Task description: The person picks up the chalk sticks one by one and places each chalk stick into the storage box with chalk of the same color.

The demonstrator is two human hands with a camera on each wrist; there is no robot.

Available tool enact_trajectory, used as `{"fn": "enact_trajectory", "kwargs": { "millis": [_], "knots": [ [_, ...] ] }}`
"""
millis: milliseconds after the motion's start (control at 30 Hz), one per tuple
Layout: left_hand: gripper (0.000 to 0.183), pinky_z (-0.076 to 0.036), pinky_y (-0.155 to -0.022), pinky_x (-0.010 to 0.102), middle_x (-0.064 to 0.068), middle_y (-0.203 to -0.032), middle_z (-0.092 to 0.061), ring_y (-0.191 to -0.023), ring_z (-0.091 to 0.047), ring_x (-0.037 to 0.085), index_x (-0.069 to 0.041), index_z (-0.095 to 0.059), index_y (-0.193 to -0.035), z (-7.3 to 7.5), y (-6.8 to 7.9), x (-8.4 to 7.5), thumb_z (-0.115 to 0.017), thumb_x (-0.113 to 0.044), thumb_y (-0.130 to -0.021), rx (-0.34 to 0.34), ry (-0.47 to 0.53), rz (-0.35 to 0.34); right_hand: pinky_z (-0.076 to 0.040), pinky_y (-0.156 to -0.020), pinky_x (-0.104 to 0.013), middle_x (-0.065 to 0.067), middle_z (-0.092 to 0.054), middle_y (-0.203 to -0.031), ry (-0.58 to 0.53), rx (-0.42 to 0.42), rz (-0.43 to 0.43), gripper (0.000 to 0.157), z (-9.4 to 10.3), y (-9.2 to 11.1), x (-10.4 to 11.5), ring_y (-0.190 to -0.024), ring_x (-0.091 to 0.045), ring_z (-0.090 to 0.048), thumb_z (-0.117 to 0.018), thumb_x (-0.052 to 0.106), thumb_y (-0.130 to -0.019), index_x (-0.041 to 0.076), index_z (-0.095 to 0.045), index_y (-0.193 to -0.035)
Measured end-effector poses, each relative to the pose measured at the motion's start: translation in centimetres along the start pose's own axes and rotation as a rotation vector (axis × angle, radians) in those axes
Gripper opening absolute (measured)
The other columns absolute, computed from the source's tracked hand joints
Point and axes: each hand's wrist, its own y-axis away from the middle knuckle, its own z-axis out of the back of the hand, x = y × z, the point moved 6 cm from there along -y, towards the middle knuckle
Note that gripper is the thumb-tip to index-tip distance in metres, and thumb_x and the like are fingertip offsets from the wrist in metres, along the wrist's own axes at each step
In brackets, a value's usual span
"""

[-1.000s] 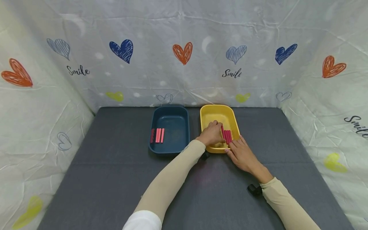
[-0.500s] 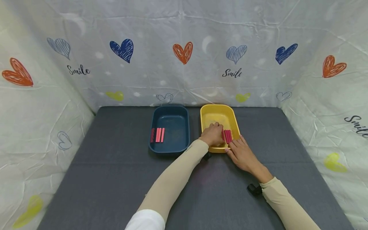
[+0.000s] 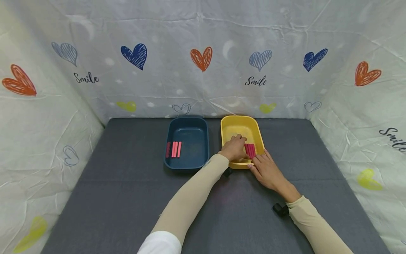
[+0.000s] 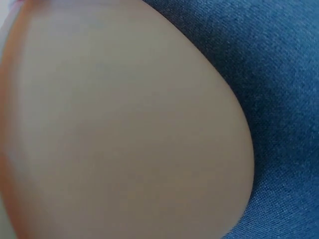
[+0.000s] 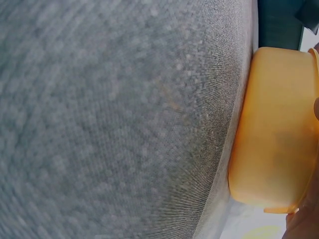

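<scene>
Inside the yellow tub (image 3: 226, 127), several dark pink sticks (image 3: 250, 151) lie side by side against the right wall. My left hand (image 3: 234, 147) reaches in from the left and pinches the leftmost stick of that row, thumb at the near end and fingers at the far end. My right hand (image 3: 269, 172) grips the tub's near right corner, thumb on the front rim and fingers over the side. The right wrist view shows the tub's outer wall (image 5: 276, 134) with parts of fingers at its rim. Mostly the blurred beige sleeve (image 4: 124, 124) fills the left wrist view.
A dark blue tub (image 3: 193, 165) stands left of the yellow one, with light pink sticks (image 3: 176, 149) and darker red ones (image 3: 168, 150) along its left side. Both tubs rest near the back edge of the grey-covered table (image 3: 127, 197), before a printed curtain (image 3: 177, 35).
My left hand has lowered the tilted dark pink stick and brought it against the row, closing the gap beside it. The right hand keeps its place on the yellow tub.
</scene>
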Motion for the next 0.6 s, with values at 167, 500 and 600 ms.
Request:
{"fn": "enact_trajectory", "kwargs": {
  "millis": [167, 500, 600],
  "knots": [
    [0.070, -0.048, -0.103, 0.036, 0.004, -0.141, -0.049, -0.123, -0.049, 0.021, -0.015, -0.048, -0.143, 0.1, 0.0, 0.1, -0.078, -0.037, -0.083, -0.026, 0.029, -0.024, -0.022, -0.118, -0.058, -0.005, -0.052, -0.088, -0.002, -0.008, 0.010, 0.020, 0.0, 0.0, 0.1, -0.094, -0.028, -0.054, -0.054, 0.028, -0.101, 0.012, -0.051, -0.088],
    [0.062, -0.046, -0.105, 0.033, 0.006, -0.140, -0.050, -0.127, -0.048, 0.023, -0.013, -0.050, -0.141, 0.8, 1.0, 0.1, -0.074, -0.032, -0.088, -0.070, 0.095, -0.097, -0.020, -0.118, -0.058, -0.006, -0.053, -0.088, 0.002, -0.009, 0.012, 0.020, 0.1, 0.0, 0.1, -0.096, -0.029, -0.054, -0.054, 0.028, -0.101, 0.011, -0.052, -0.090],
    [0.059, -0.046, -0.105, 0.033, 0.007, -0.140, -0.050, -0.128, -0.048, 0.024, -0.012, -0.050, -0.141, 1.1, 1.5, 0.4, -0.072, -0.031, -0.089, -0.089, 0.120, -0.101, -0.020, -0.118, -0.057, -0.006, -0.053, -0.088, 0.002, -0.004, 0.012, 0.021, 0.1, 0.0, 0.2, -0.096, -0.029, -0.054, -0.054, 0.028, -0.101, 0.011, -0.053, -0.090]
  ]
}}
